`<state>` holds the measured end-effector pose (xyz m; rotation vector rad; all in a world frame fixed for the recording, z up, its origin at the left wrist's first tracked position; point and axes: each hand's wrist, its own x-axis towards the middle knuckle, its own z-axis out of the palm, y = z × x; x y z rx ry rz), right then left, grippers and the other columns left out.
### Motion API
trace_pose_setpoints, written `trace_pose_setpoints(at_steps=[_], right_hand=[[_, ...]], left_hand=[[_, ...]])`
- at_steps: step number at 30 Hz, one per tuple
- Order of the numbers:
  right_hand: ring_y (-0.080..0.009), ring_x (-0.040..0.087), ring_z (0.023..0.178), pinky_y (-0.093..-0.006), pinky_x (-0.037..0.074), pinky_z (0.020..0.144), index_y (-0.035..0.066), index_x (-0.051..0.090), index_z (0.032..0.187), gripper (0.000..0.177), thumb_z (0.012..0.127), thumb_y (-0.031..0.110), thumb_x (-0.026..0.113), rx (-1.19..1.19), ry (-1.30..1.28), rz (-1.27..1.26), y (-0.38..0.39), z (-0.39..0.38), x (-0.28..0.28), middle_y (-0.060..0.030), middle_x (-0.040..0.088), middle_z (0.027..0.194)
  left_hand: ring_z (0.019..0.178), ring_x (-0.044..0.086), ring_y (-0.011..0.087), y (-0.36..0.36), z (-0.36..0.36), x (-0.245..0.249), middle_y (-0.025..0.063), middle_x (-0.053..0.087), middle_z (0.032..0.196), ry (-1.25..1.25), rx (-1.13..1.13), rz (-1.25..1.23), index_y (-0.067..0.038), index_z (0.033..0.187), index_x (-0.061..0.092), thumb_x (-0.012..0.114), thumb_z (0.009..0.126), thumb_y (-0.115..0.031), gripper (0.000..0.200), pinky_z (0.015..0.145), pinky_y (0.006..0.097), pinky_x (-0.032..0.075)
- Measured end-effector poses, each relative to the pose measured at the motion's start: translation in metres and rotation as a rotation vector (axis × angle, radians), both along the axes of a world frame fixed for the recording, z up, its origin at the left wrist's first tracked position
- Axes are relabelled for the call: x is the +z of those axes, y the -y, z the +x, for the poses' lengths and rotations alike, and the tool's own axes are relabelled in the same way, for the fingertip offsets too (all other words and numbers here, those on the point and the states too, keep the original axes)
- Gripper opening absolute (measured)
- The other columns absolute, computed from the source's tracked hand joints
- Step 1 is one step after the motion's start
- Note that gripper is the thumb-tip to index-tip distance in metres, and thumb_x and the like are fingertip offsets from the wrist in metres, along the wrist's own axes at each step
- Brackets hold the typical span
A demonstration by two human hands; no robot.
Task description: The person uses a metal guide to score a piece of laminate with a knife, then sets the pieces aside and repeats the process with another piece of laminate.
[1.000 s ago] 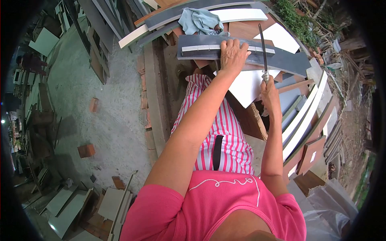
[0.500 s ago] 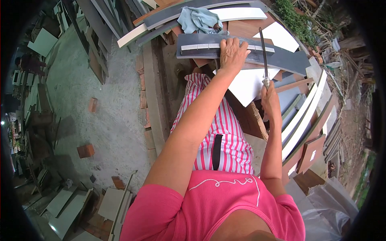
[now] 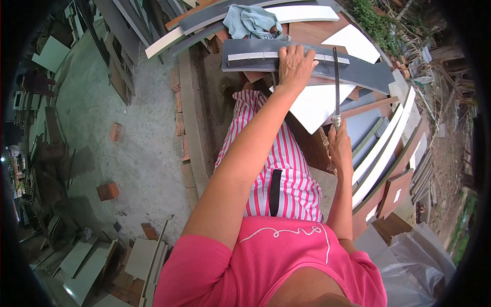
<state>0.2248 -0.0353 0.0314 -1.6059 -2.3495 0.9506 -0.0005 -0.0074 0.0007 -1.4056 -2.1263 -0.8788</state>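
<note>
My left hand lies over a narrow pale strip with dark cross lines, fingers curled over its far edge, pressing it onto a dark grey board. In my right hand is the handle of a long, thin, dark-bladed saw, seen almost edge-on; its teeth cannot be made out. The blade points away from me and crosses the right part of the strip, to the right of my left hand. Beneath the grey board, a white panel sticks out towards me.
A blue-grey cloth lies beyond the board. Stacked boards and long white strips are at the right, with clear plastic sheeting nearer me. Loose bricks sit on the concrete floor at left. Panels lean at upper left.
My right hand has drawn the saw back towards me, so its tip is now closer to the strip. My left hand keeps its hold on the strip.
</note>
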Motion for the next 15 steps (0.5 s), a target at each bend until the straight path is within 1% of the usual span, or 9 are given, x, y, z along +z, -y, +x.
trace_pose_setpoints(at_steps=[3,9,10,11,13,14,15], right_hand=[[-0.0498,0.062,0.082,-0.0532,0.045,0.068,0.002,0.041,0.123,0.031,0.096,0.019,0.042,0.012,0.000,-0.049,-0.014,-0.006,0.000,-0.0327,0.062,0.082],[-0.0480,0.062,0.079,-0.0521,0.046,0.068,0.001,0.042,0.119,0.029,0.097,0.019,0.042,0.027,-0.063,-0.053,-0.052,-0.049,0.011,-0.0320,0.062,0.082],[-0.0485,0.062,0.079,-0.0523,0.045,0.068,0.001,0.042,0.118,0.028,0.097,0.020,0.041,0.069,-0.067,0.041,-0.061,-0.047,-0.006,-0.0321,0.062,0.081],[-0.0485,0.062,0.079,-0.0523,0.045,0.068,0.001,0.042,0.118,0.028,0.097,0.020,0.041,0.069,-0.066,0.040,-0.060,-0.045,-0.011,-0.0321,0.062,0.081],[-0.0249,0.057,0.049,-0.0393,0.044,0.046,0.002,0.041,0.119,0.029,0.099,0.023,0.040,0.090,-0.110,0.071,-0.056,-0.036,-0.020,-0.0154,0.056,0.063],[-0.0249,0.057,0.049,-0.0393,0.044,0.046,0.002,0.041,0.119,0.029,0.099,0.023,0.040,0.087,-0.108,0.070,-0.048,-0.031,-0.014,-0.0154,0.056,0.063],[-0.0379,0.059,0.065,-0.0467,0.044,0.056,0.002,0.040,0.121,0.030,0.098,0.021,0.041,0.068,-0.077,0.035,-0.035,-0.027,-0.003,-0.0249,0.059,0.073]], left_hand=[[0.086,0.050,0.0243,0.000,0.000,0.001,0.0061,0.055,0.086,0.009,-0.009,-0.002,-0.013,0.090,0.063,0.070,0.080,-0.032,0.022,0.083,0.0404,0.033],[0.087,0.050,0.0245,0.001,0.000,0.004,0.0062,0.055,0.087,0.010,0.003,-0.010,-0.014,0.091,0.063,0.070,0.080,-0.033,0.023,0.083,0.0407,0.034],[0.087,0.050,0.0245,0.001,0.000,0.004,0.0061,0.055,0.087,0.010,0.001,-0.012,-0.014,0.091,0.063,0.070,0.080,-0.033,0.023,0.083,0.0407,0.034],[0.087,0.050,0.0245,0.002,0.000,0.004,0.0061,0.055,0.087,0.010,0.001,-0.014,-0.014,0.091,0.063,0.070,0.080,-0.033,0.023,0.083,0.0407,0.034],[0.087,0.050,0.0246,0.001,0.001,0.003,0.0062,0.055,0.087,-0.005,0.015,-0.010,-0.014,0.091,0.063,0.070,0.080,-0.033,0.024,0.082,0.0405,0.034],[0.087,0.050,0.0246,0.000,0.001,0.003,0.0062,0.055,0.087,-0.003,0.012,-0.011,-0.014,0.091,0.063,0.070,0.080,-0.033,0.024,0.082,0.0405,0.034],[0.087,0.050,0.0245,0.000,0.000,0.003,0.0062,0.055,0.087,-0.005,0.012,-0.014,-0.014,0.091,0.064,0.070,0.080,-0.033,0.024,0.082,0.0404,0.034]])
